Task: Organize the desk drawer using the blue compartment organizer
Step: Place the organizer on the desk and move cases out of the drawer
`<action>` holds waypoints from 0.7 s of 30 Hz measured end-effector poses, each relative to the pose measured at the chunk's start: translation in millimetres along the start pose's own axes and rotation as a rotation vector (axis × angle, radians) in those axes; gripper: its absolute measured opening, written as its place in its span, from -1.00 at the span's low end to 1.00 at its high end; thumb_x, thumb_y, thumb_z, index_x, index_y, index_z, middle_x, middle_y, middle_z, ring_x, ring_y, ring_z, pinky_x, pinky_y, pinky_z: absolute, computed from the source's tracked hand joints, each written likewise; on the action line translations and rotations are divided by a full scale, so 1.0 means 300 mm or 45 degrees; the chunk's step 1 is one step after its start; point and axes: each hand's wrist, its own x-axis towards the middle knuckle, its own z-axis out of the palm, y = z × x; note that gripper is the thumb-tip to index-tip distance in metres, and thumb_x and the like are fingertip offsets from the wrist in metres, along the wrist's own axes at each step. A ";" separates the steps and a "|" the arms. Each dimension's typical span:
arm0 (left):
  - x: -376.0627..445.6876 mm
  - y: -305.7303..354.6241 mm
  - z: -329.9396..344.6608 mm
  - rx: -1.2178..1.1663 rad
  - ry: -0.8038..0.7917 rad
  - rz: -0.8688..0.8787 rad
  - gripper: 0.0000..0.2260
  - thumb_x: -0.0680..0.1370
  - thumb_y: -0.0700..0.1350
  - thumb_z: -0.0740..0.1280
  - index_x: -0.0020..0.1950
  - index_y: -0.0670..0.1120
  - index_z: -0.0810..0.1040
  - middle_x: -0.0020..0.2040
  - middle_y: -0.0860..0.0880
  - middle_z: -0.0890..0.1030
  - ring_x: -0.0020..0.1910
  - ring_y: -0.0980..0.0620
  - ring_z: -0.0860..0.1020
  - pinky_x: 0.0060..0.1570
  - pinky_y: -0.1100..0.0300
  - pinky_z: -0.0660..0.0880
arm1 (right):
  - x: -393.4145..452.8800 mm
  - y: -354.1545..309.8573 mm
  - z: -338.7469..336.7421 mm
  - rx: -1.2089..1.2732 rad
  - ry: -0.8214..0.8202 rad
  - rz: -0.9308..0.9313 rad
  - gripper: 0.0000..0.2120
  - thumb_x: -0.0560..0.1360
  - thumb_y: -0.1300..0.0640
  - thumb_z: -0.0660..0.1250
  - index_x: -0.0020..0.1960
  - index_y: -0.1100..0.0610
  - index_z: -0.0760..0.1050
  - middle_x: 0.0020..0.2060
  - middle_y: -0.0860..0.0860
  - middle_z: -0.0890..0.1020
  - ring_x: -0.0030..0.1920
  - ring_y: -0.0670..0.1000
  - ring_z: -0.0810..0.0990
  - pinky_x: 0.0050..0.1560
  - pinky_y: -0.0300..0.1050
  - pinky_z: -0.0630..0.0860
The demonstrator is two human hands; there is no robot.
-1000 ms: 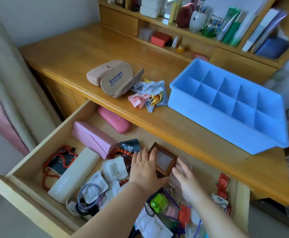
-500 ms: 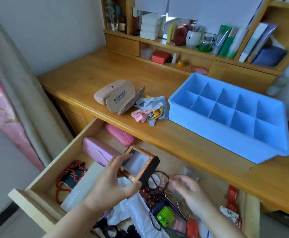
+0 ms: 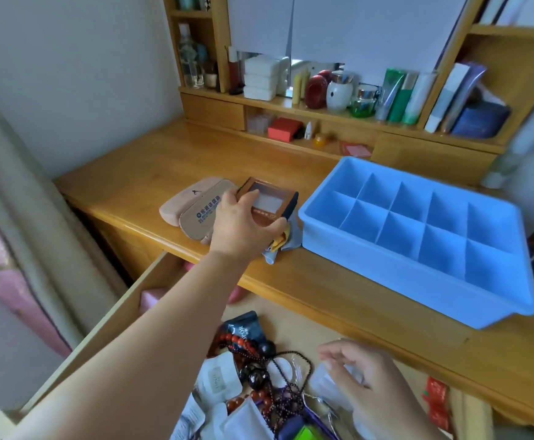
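Observation:
My left hand (image 3: 242,225) grips a small brown box with a clear window lid (image 3: 267,200) and holds it over the desktop, just left of the blue compartment organizer (image 3: 513,214). The organizer sits on the desk with all its compartments bare. My right hand (image 3: 365,379) hovers low in the open drawer (image 3: 78,357), fingers curled over small clear plastic packets (image 3: 326,381); whether it grips one is unclear. Bead bracelets (image 3: 259,369) and sachets (image 3: 218,377) lie jumbled in the drawer.
Two glasses cases, one pink (image 3: 183,198) and one tan (image 3: 200,212), lie on the desk beside a crumpled cloth (image 3: 280,246). Pink cases (image 3: 149,298) show in the drawer under my arm. Shelves at the back hold bottles, boxes and books.
My left hand has lifted the brown box out of the drawer and carried it up over the desktop. My right hand stayed in the drawer, shifting slightly right.

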 end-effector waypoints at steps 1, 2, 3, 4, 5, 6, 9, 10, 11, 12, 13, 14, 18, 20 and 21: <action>0.017 0.003 0.023 0.109 -0.087 0.053 -0.35 0.38 0.26 0.35 0.40 0.02 0.39 0.40 -0.04 0.30 0.38 -0.07 0.27 0.34 0.03 0.32 | 0.000 0.006 -0.003 -0.007 -0.009 0.015 -0.83 0.51 0.02 0.34 -0.05 -0.28 0.54 -0.06 -0.44 0.58 0.02 -0.35 0.54 -0.04 -0.44 0.42; 0.023 0.005 0.041 0.217 -0.199 0.093 -0.35 0.41 0.30 0.31 0.43 0.05 0.35 0.48 -0.04 0.23 0.44 -0.09 0.18 0.38 0.01 0.22 | 0.000 0.014 -0.006 -0.014 -0.016 0.027 -0.84 0.52 0.01 0.33 -0.04 -0.28 0.54 -0.07 -0.44 0.58 0.02 -0.36 0.53 -0.04 -0.44 0.42; 0.023 0.006 0.053 0.310 -0.309 0.103 -0.34 0.43 0.34 0.24 0.46 0.09 0.29 0.53 -0.02 0.14 0.49 -0.09 0.09 0.42 -0.02 0.15 | 0.002 0.023 -0.007 -0.024 -0.017 0.039 -0.84 0.52 0.01 0.33 -0.04 -0.28 0.54 -0.08 -0.42 0.60 0.01 -0.37 0.53 -0.03 -0.43 0.43; 0.023 0.003 0.059 0.376 -0.380 0.103 -0.34 0.45 0.38 0.18 0.48 0.13 0.23 0.56 0.00 0.06 0.52 -0.08 0.02 0.44 -0.05 0.09 | 0.003 0.030 -0.009 -0.033 -0.010 0.048 -0.84 0.52 0.01 0.33 -0.05 -0.28 0.53 -0.09 -0.39 0.61 0.01 -0.37 0.53 -0.02 -0.42 0.44; 0.021 0.001 0.056 0.402 -0.404 0.109 -0.34 0.46 0.39 0.13 0.50 0.15 0.17 0.57 0.01 0.00 0.53 -0.07 -0.04 0.45 -0.07 0.03 | 0.005 0.037 -0.008 -0.037 0.002 0.057 -0.84 0.51 0.01 0.33 -0.05 -0.29 0.53 -0.10 -0.37 0.62 0.01 -0.38 0.53 -0.02 -0.40 0.45; 0.011 -0.003 0.044 0.379 -0.382 0.138 -0.36 0.48 0.38 0.12 0.51 0.16 0.15 0.57 0.02 -0.02 0.53 -0.05 -0.06 0.46 -0.08 0.00 | 0.008 0.043 -0.008 -0.033 0.013 0.068 -0.84 0.51 0.00 0.33 -0.06 -0.29 0.53 -0.10 -0.37 0.62 0.01 -0.38 0.52 -0.02 -0.40 0.45; -0.094 -0.039 -0.020 -0.003 -0.021 0.367 -0.57 0.55 0.14 0.23 0.37 0.00 0.40 0.41 -0.08 0.34 0.40 -0.07 0.27 0.38 -0.01 0.24 | 0.017 0.057 0.010 -0.025 0.005 0.098 -0.84 0.51 0.02 0.33 -0.07 -0.28 0.53 -0.10 -0.43 0.59 0.00 -0.38 0.53 -0.01 -0.42 0.43; -0.152 -0.069 -0.034 -0.102 0.120 0.448 -0.71 0.56 0.02 0.26 0.23 -0.06 0.51 0.24 -0.07 0.47 0.24 -0.06 0.41 0.26 0.05 0.37 | 0.020 0.064 0.023 -0.035 -0.010 0.109 -0.82 0.51 0.03 0.34 -0.09 -0.28 0.52 -0.11 -0.41 0.60 -0.01 -0.37 0.53 -0.01 -0.42 0.42; -0.217 -0.111 -0.036 -0.126 0.207 0.485 -0.82 0.55 -0.08 0.29 0.10 -0.10 0.55 0.08 -0.04 0.53 0.09 -0.04 0.48 0.11 0.10 0.43 | 0.023 0.070 0.040 -0.058 -0.038 0.123 -0.81 0.51 0.04 0.34 -0.10 -0.29 0.52 -0.13 -0.36 0.62 -0.02 -0.37 0.53 -0.01 -0.42 0.42; -0.282 -0.162 -0.032 -0.101 0.207 0.470 -0.89 0.53 -0.15 0.30 0.02 -0.11 0.57 -0.01 -0.02 0.54 -0.01 -0.03 0.50 0.02 0.12 0.45 | 0.029 0.074 0.060 -0.093 -0.079 0.139 -0.82 0.51 0.03 0.34 -0.11 -0.29 0.51 -0.14 -0.32 0.63 -0.04 -0.36 0.53 -0.01 -0.41 0.43; -0.336 -0.219 -0.020 -0.048 0.130 0.407 -0.91 0.51 -0.20 0.31 -0.02 -0.11 0.58 -0.05 -0.01 0.55 -0.04 -0.03 0.51 -0.02 0.13 0.46 | 0.037 0.078 0.082 -0.137 -0.133 0.153 -0.83 0.52 0.02 0.33 -0.12 -0.29 0.50 -0.14 -0.29 0.62 -0.05 -0.36 0.53 -0.01 -0.39 0.44; -0.376 -0.277 -0.003 0.019 0.009 0.309 -0.87 0.50 -0.23 0.31 0.00 -0.10 0.60 -0.03 -0.01 0.56 -0.02 -0.04 0.52 0.00 0.14 0.45 | 0.047 0.080 0.106 -0.184 -0.195 0.157 -0.85 0.52 0.00 0.31 -0.11 -0.28 0.50 -0.13 -0.28 0.61 -0.05 -0.35 0.52 -0.01 -0.38 0.45; -0.371 -0.453 0.070 0.411 -0.378 0.092 -0.57 0.52 -0.16 0.25 0.40 -0.07 0.38 0.39 -0.08 0.39 0.36 -0.11 0.33 0.32 0.10 0.28 | 0.112 0.067 0.199 -0.301 -0.370 0.083 -0.84 0.54 0.00 0.28 0.10 -0.15 0.53 -0.05 -0.24 0.56 -0.05 -0.23 0.53 -0.08 -0.42 0.41; -0.297 -0.481 0.089 0.590 -0.422 0.088 -0.45 0.54 -0.05 0.24 0.50 -0.05 0.18 0.51 -0.09 0.20 0.47 -0.11 0.18 0.44 0.03 0.14 | 0.157 0.052 0.237 -0.341 -0.379 0.022 -0.73 0.55 0.01 0.26 0.25 -0.12 0.47 0.14 -0.30 0.48 0.08 -0.25 0.49 0.01 -0.51 0.32; -0.259 -0.485 0.096 0.658 -0.433 0.072 -0.43 0.54 0.01 0.24 0.51 -0.03 0.14 0.52 -0.09 0.16 0.48 -0.12 0.15 0.45 -0.01 0.11 | 0.183 0.043 0.253 -0.361 -0.379 -0.004 -0.67 0.55 0.01 0.25 0.31 -0.10 0.42 0.27 -0.27 0.42 0.21 -0.24 0.43 0.13 -0.52 0.26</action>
